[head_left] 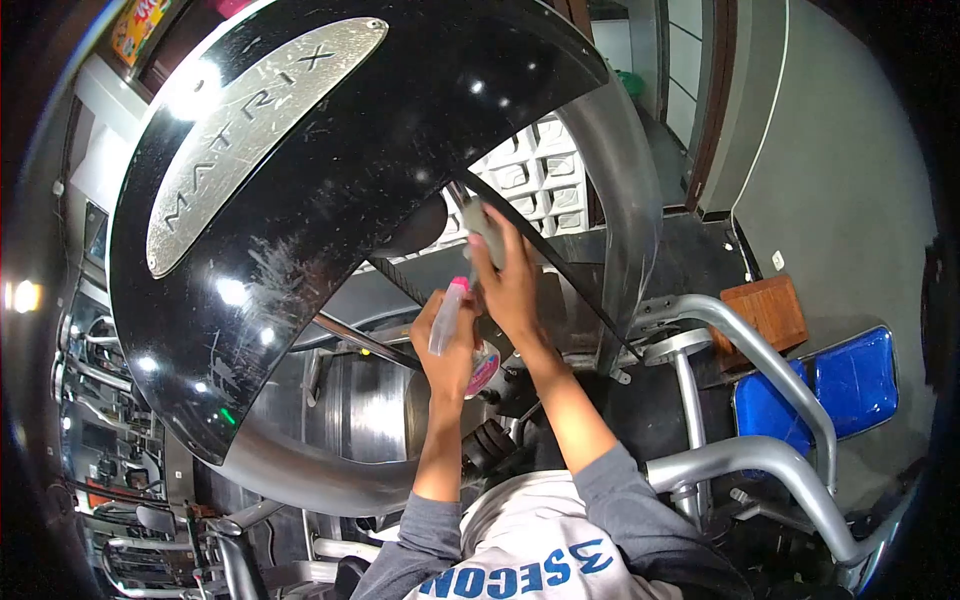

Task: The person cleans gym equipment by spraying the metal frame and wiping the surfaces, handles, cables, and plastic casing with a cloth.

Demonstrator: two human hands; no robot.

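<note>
My left hand [447, 345] is wrapped round a spray bottle [484, 370], whose pale, pink-tipped head sticks up above my fingers. Its labelled body shows just right of my wrist. A little higher and to the right, my right hand [510, 280] grips a greyish-green cloth [484, 228]. That cloth lies against or close to a thin metal rod [456, 192] at the opening of a gym machine. The machine's glossy black cover [330, 190] carries a silver MATRIX plate [262, 140] and has pale scuffs. Part of the rod is hidden behind the cloth.
A black strap or cable [560, 262] runs diagonally right of my hands. Curved grey tubes [770, 375] stand at the right, near a blue folding chair [855, 385] and a wooden box [765, 320]. More gym equipment [125, 420] lines the left side.
</note>
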